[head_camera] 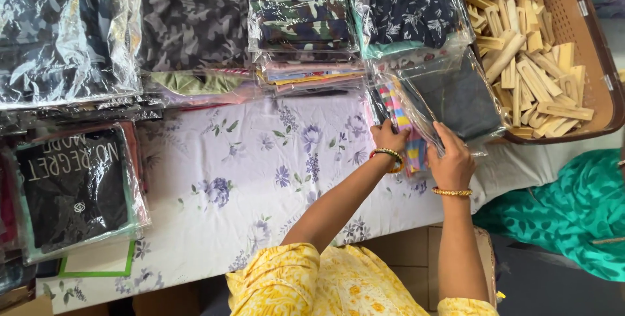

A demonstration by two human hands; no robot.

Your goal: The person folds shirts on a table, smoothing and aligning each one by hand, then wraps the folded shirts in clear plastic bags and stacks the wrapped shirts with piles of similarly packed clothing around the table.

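Flowered table cloth [260, 179] partly buried under stacked bagged clothes, brown basket [602, 49] of wooden pieces cut off at the cloth's right end, striped garment packet [407, 127] half hidden behind glare, left hand [388, 139] and right hand [449, 159] pinching its sides there.
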